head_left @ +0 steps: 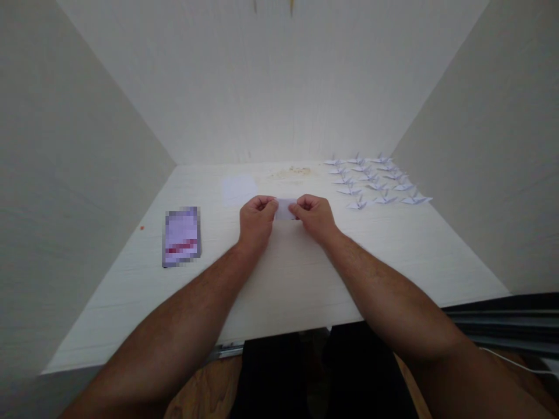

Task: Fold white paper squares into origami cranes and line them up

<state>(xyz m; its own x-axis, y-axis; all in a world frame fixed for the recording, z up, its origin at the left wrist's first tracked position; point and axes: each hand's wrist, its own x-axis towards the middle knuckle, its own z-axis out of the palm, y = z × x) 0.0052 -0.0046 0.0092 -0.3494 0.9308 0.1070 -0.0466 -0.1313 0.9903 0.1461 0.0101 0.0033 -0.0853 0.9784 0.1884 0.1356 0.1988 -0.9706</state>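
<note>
Between my hands is a small white piece of paper (285, 210), apparently folded, held just over the pale table. My left hand (258, 218) pinches its left edge, with the thumb on top and the fingers curled behind. On the opposite edge my right hand (315, 216) grips it the same way, thumb pressed on the near face. A flat stack or sheet of white paper (239, 189) lies beyond my left hand. To the right, several white folded paper cranes (369, 177) stand in rows.
A device with a blurred-out screen (181, 235) lies on the table (288, 291) at the left. A small orange speck (142, 228) is beside it. Walls (279, 87) enclose the table at the back and both sides. Brownish marks (299, 170) show near the back edge.
</note>
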